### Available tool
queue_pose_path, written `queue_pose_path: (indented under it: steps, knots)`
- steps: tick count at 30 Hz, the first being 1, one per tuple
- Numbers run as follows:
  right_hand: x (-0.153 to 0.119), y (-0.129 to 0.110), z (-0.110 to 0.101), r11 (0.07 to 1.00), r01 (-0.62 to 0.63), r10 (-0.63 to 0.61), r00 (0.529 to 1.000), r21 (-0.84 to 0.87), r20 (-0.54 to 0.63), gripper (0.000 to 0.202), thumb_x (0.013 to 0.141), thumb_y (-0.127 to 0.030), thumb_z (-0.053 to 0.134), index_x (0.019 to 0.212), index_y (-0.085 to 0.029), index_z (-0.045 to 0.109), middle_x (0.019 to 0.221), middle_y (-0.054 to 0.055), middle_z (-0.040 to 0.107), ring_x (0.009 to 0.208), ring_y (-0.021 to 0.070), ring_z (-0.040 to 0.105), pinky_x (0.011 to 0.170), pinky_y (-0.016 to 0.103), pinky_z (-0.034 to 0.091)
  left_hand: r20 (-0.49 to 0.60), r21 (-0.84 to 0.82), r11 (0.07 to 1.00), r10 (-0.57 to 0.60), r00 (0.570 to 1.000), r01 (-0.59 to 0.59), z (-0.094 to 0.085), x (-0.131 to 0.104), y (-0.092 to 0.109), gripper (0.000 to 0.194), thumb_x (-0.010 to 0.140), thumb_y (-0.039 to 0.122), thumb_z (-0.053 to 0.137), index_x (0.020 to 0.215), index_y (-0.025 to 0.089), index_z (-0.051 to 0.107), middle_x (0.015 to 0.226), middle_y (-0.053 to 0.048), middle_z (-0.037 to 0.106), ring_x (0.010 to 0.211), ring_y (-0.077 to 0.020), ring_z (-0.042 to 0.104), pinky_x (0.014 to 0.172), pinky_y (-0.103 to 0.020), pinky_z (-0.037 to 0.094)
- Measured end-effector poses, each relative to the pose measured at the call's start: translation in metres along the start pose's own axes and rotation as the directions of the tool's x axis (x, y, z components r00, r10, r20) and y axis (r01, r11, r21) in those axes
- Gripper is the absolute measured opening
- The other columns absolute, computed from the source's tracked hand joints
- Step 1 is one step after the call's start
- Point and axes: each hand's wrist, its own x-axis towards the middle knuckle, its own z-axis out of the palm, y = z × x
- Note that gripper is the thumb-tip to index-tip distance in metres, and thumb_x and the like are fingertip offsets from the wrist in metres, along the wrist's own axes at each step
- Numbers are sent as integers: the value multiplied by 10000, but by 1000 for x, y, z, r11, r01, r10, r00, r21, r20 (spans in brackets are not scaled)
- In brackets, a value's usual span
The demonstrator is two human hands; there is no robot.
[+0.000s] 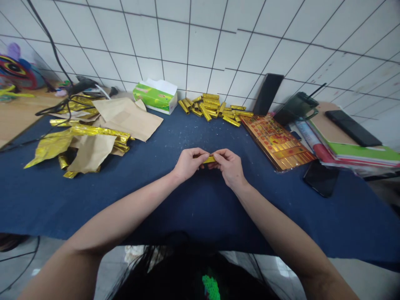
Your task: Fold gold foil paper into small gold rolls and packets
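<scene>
Between my two hands is a small gold foil roll (210, 159), held level above the dark blue cloth (150, 212). My left hand (190, 162) pinches its left end with thumb and fingers. At the other end, my right hand (228, 165) grips it the same way. The fingertips hide both ends of the roll. Beyond my hands, a loose pile of gold foil rolls (212, 106) lies close to the wall. Right of it rests a flat pack of orange and gold printed paper (278, 141).
Crumpled gold foil (56, 143) and brown paper (128, 118) lie at left, with a black cable (53, 46) nearby. A green tissue pack (156, 96), an upright phone (267, 94), a dark cup (295, 107), stacked books (359, 146) and a flat phone (321, 178) stand or lie around.
</scene>
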Motion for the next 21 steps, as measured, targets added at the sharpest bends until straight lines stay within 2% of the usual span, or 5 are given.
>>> queue_pose_path:
  steps: [3, 7, 12, 15, 21]
  knots:
    - [1, 0, 0, 999, 41, -41, 997, -5, -58, 130, 676, -278, 653, 716, -177, 582, 622, -23, 643, 481, 113, 596, 511, 269, 507, -34, -93, 996, -11, 999, 8, 0, 0, 0, 188, 716, 304, 612, 768, 124, 622, 594, 8, 596, 448, -59, 510, 432, -183, 421]
    - [4, 1, -3, 994, 111, -109, 985, 8, -132, 123, 691, -289, 640, 729, -186, 586, 650, -27, 643, 496, 107, 593, 536, 275, 509, -73, -187, 982, 4, 997, -18, 1, 0, 0, 248, 661, 271, 668, 845, 116, 606, 642, -1, 619, 492, -80, 554, 485, -214, 471]
    - [2, 1, -2, 995, 101, -102, 993, -17, -59, 176, 688, -300, 645, 831, -199, 622, 701, -23, 654, 526, 103, 592, 586, 286, 512, -91, -181, 983, 26, 996, -42, 1, 0, 1, 221, 648, 256, 675, 809, 113, 627, 666, -15, 640, 520, -82, 561, 501, -213, 472]
    - [0, 2, 0, 994, 94, -95, 995, -48, -28, 176, 679, -301, 655, 816, -192, 637, 672, -19, 654, 545, 118, 605, 594, 294, 511, -98, -175, 983, 29, 995, -46, 1, 0, 2, 207, 645, 258, 672, 786, 111, 638, 660, -15, 643, 514, -76, 555, 496, -204, 463]
    - [1, 4, -1, 987, 143, -148, 986, -67, -77, 130, 698, -279, 637, 797, -195, 645, 691, -14, 652, 562, 121, 607, 605, 289, 503, -107, -272, 962, -4, 994, -25, 2, -1, 5, 207, 668, 250, 625, 818, 109, 604, 658, -12, 634, 520, -89, 575, 477, -208, 473]
